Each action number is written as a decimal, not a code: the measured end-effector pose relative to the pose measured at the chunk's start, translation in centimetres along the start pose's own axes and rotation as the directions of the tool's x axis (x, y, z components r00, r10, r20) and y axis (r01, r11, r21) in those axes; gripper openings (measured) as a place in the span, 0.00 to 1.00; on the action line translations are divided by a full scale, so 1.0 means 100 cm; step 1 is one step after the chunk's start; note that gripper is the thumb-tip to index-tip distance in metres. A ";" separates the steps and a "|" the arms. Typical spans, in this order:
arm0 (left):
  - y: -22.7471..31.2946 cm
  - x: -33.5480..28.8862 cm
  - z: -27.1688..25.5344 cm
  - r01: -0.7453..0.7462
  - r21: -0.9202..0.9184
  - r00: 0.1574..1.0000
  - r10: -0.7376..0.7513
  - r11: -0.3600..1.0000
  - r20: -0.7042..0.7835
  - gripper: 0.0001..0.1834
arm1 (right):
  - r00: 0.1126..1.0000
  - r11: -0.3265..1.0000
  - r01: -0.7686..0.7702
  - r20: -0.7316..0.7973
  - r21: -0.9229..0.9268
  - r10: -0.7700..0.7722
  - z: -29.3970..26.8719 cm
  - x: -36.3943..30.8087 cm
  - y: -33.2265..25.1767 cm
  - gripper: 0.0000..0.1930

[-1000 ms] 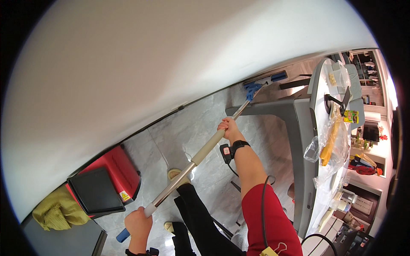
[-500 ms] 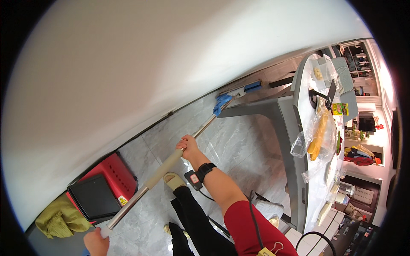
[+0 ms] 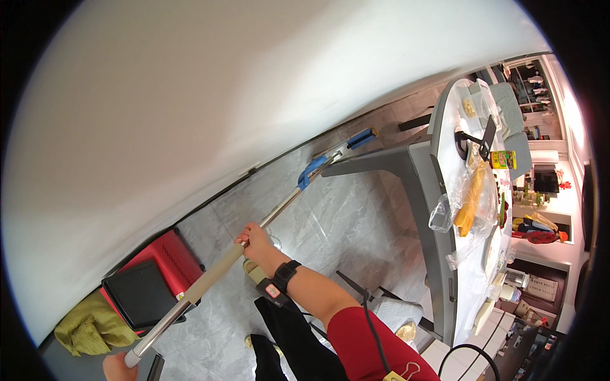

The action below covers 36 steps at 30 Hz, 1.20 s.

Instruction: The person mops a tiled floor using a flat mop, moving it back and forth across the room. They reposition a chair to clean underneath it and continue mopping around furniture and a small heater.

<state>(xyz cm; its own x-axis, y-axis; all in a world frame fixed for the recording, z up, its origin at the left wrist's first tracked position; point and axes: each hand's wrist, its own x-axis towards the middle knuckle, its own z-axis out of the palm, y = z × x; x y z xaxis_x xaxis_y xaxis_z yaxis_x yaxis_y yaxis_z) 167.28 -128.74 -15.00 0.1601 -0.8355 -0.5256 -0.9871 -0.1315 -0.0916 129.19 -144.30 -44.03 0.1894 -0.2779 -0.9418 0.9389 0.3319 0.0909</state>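
Note:
A mop (image 3: 279,213) with a long shiny metal pole and a pale grip sleeve runs slantwise across the view. Its blue and white head (image 3: 356,138) lies on the floor near the wall, beside the grey table leg. My right hand (image 3: 257,241) wraps round the pole at the upper end of the pale sleeve; a black strap with a small device (image 3: 279,286) circles that wrist. At the lower left, my left hand (image 3: 121,367) is closed round the pole's near end and is partly cut off by the picture edge.
A white-topped table (image 3: 476,254) with grey legs stands on the right, holding plastic bags, a yellow packet and a black stand. Against the white wall (image 3: 190,95) sit a red and black box (image 3: 149,286) and an olive cloth (image 3: 95,324). Marble-look tiles (image 3: 318,222) cover the floor.
Both hands have pulled the mop down and left, toward me. Its head has slid back along the wall, beside the table leg.

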 end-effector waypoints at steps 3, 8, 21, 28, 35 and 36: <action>-0.005 0.020 -0.006 -0.023 0.008 0.999 0.023 1.000 -0.032 0.06 | 0.996 0.996 0.083 -0.019 0.013 -0.083 0.007 0.011 0.000 0.09; 0.004 0.049 -0.006 -0.046 -0.057 0.998 0.048 0.997 0.041 0.07 | 0.993 0.993 0.119 -0.001 0.003 -0.119 0.014 0.031 -0.019 0.08; 0.158 0.089 0.065 -0.160 0.008 0.986 0.160 0.987 -0.048 0.07 | 0.931 0.927 0.363 -0.013 -0.089 -0.366 -0.016 0.084 -0.203 0.11; 0.218 0.085 0.084 -0.152 -0.052 0.985 0.147 0.987 -0.095 0.07 | 0.937 0.938 0.344 0.083 -0.045 -0.340 -0.019 0.073 -0.265 0.15; 0.179 0.030 0.059 0.037 0.008 0.997 -0.037 0.999 0.070 0.08 | 0.978 0.983 0.179 0.112 -0.041 -0.173 -0.025 0.048 -0.196 0.15; 0.171 0.020 0.056 0.031 0.008 0.998 -0.032 0.999 0.048 0.08 | 0.979 0.985 0.169 0.124 -0.047 -0.162 -0.025 0.043 -0.182 0.14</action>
<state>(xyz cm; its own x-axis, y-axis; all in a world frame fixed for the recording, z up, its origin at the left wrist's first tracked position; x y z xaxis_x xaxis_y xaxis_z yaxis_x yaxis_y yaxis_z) 150.78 -129.69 -22.40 0.1916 -0.8043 -0.5626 -0.9815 -0.1537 -0.1145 112.23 -149.28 -50.55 0.0691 -0.4375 -0.8966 0.9428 0.3224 -0.0846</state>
